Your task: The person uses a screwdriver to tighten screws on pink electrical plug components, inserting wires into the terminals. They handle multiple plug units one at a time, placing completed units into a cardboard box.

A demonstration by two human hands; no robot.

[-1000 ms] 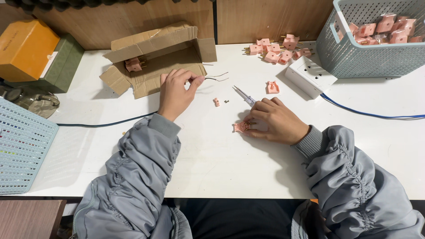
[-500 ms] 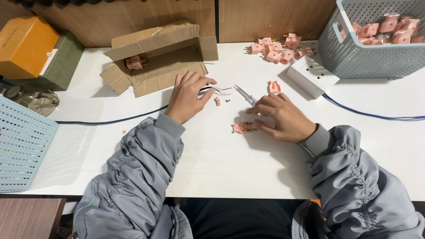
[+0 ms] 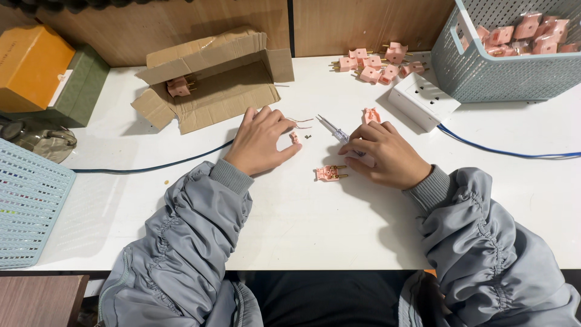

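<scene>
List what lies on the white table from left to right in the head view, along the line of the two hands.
Blue cable → left hand → small pink piece → pink plug part with brass pins → right hand, holding a screwdriver → blue cable.

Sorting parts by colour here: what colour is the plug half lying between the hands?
Pink, with brass-coloured prongs: the plug half, clearest in the head view.

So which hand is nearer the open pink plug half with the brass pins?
Right. The right hand lies just right of the plug half, nearly touching; the left hand sits farther up-left.
</scene>
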